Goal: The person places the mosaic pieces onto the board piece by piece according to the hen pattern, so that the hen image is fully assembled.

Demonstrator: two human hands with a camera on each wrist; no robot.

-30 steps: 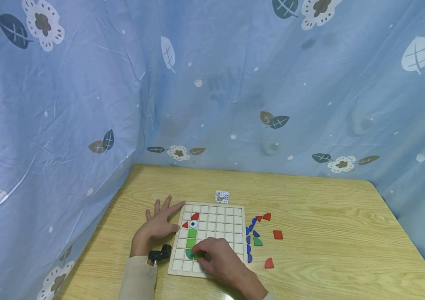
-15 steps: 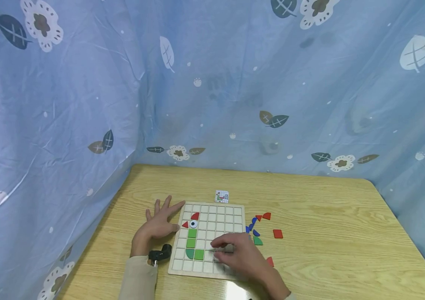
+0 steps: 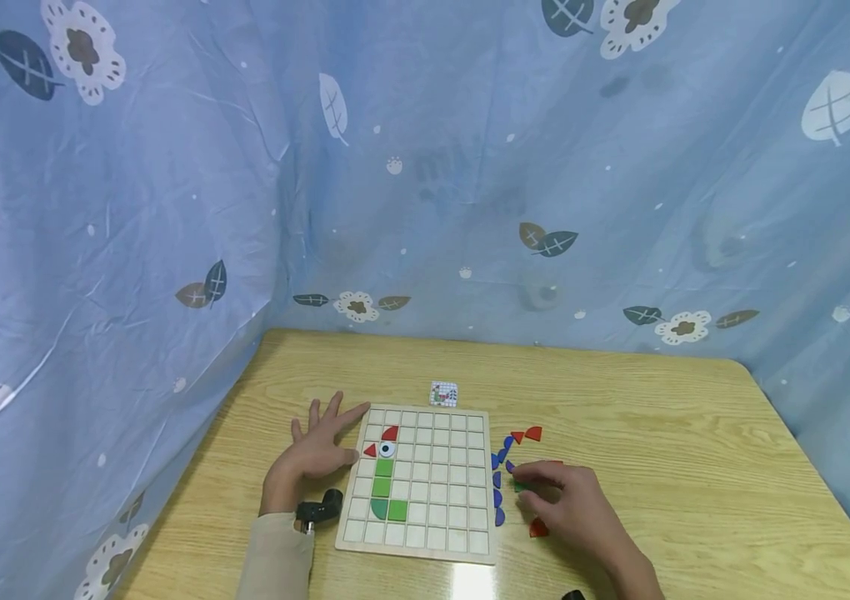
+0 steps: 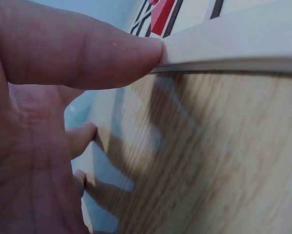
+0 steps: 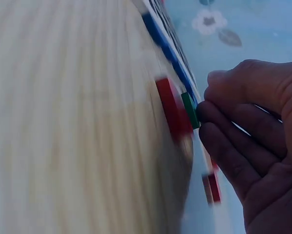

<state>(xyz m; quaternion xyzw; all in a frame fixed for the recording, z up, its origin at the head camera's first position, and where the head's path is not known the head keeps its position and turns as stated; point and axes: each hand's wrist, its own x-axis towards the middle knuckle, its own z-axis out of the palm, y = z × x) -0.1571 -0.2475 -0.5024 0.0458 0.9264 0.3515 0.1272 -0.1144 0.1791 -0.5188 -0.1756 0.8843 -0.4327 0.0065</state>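
A wooden grid board lies on the table, bearing a column of pieces: a red quarter circle, a red triangle, an eye tile, green squares and a green quarter circle. My left hand is spread at the board's left edge; its thumb presses the rim in the left wrist view. Right of the board, my right hand reaches over loose pieces, thumb and fingers parted. Its fingertips are right at another green quarter circle, partly hidden in the head view.
Several blue pieces line the board's right edge. Red pieces lie beyond them, and one is partly under the right hand. A small patterned card lies behind the board. A blue curtain hangs around the table.
My right hand has let go of a green square on the board, beside the green quarter circle, and moved right to the loose pieces. The left hand has stayed put.
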